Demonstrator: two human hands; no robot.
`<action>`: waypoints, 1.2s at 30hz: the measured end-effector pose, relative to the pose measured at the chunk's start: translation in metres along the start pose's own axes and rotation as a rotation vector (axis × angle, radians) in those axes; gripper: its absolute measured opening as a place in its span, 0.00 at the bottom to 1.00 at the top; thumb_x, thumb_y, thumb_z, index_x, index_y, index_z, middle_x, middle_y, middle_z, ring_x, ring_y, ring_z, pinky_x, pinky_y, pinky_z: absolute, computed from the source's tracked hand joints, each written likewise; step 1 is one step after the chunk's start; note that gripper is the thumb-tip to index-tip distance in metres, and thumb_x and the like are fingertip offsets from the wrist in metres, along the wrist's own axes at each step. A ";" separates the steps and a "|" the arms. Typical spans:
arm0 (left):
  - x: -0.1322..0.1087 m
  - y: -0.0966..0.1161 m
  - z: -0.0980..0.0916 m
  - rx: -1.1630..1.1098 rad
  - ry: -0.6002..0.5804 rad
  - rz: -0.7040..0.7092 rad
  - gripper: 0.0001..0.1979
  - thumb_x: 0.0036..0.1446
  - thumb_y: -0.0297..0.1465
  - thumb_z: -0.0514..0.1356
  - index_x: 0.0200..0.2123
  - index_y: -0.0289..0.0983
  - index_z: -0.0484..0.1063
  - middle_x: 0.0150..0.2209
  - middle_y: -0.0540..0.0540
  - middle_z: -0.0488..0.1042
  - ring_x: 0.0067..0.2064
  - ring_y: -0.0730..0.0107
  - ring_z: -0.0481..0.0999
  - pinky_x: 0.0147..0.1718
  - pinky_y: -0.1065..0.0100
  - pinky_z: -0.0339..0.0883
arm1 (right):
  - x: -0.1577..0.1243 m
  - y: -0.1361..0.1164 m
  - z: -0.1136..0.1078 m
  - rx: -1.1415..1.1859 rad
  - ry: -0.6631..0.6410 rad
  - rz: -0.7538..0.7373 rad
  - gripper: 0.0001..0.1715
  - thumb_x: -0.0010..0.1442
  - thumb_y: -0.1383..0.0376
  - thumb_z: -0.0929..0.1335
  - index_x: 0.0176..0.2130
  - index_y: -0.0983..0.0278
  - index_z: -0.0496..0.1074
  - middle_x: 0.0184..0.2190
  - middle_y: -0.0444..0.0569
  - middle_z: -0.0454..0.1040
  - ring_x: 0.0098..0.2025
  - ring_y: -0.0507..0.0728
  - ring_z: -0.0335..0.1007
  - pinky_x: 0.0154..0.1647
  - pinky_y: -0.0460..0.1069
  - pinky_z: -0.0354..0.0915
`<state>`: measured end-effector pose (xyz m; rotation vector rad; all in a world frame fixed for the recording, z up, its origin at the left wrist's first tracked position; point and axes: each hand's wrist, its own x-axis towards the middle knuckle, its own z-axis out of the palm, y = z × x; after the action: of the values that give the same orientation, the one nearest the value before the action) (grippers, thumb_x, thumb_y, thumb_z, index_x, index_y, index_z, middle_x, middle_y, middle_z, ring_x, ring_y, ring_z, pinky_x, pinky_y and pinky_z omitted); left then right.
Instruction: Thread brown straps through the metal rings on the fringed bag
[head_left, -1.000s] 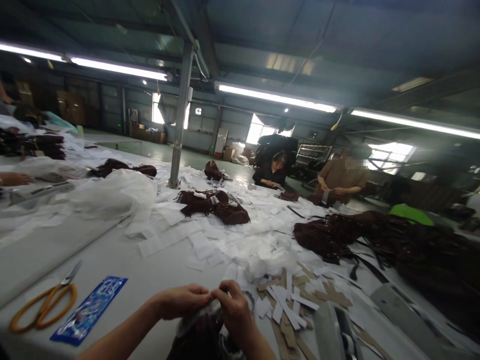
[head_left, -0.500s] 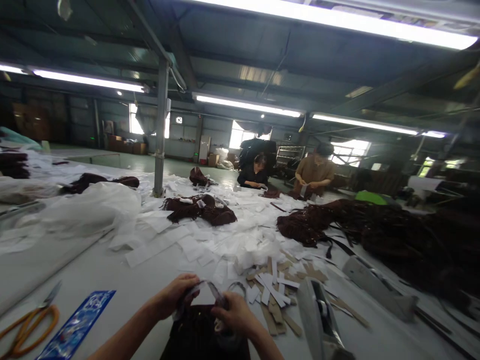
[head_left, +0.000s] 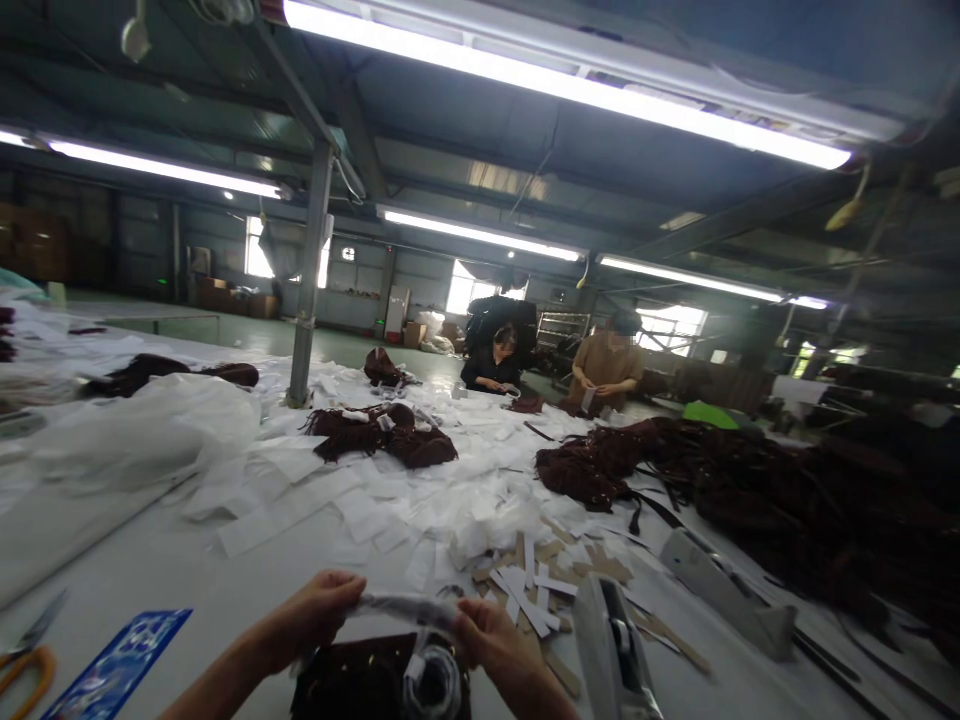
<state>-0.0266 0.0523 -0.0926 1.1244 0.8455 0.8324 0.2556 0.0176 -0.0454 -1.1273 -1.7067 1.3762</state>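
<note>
My left hand [head_left: 319, 610] pinches one end of a pale, translucent-wrapped strap [head_left: 405, 606]. At its other end, my right hand [head_left: 495, 640] is closed on the same strap, which stretches nearly level between them. Directly below lies a dark brown bag-like piece [head_left: 349, 675] with small shiny studs, running off the lower edge of the view. A coiled wrapped cord [head_left: 433, 680] rests against it, under the strap. What lies inside the wrapping I cannot make out.
Cardboard and white paper strips [head_left: 532, 590] lie beside a grey tape dispenser [head_left: 611, 645]; another dispenser [head_left: 727, 590] stands farther right. Orange-handled scissors [head_left: 30, 660] and a blue packet [head_left: 120, 665] are at left. Brown goods [head_left: 675, 465] are heaped at right. Two people work across the table.
My hands have moved apart, and the strap, bowed upward before, is now stretched between them. The coiled cord on the brown piece has come into plain view. The camera has tilted up and turned right.
</note>
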 end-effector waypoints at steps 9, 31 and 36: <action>0.002 -0.009 -0.004 0.185 0.044 0.053 0.26 0.47 0.54 0.62 0.23 0.36 0.63 0.18 0.58 0.57 0.20 0.79 0.50 0.19 0.73 0.43 | 0.006 0.004 -0.009 0.353 0.142 0.097 0.21 0.49 0.54 0.73 0.35 0.66 0.68 0.22 0.41 0.70 0.20 0.47 0.62 0.22 0.42 0.55; 0.096 0.062 0.076 0.437 -0.270 0.052 0.21 0.56 0.50 0.54 0.26 0.38 0.64 0.18 0.56 0.62 0.16 0.77 0.56 0.15 0.73 0.49 | 0.078 -0.024 -0.080 -0.061 0.183 0.077 0.12 0.47 0.60 0.71 0.30 0.67 0.77 0.20 0.41 0.70 0.22 0.48 0.58 0.23 0.44 0.53; 0.084 0.056 0.056 0.496 -0.176 0.063 0.20 0.55 0.47 0.57 0.22 0.38 0.63 0.17 0.56 0.59 0.19 0.75 0.58 0.18 0.72 0.49 | 0.075 -0.038 -0.068 -0.265 0.240 0.005 0.10 0.51 0.64 0.68 0.32 0.66 0.78 0.23 0.45 0.72 0.24 0.52 0.62 0.28 0.48 0.58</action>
<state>0.0531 0.1160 -0.0382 1.6409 0.8957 0.5745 0.2771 0.1105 0.0057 -1.3824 -1.7419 0.9898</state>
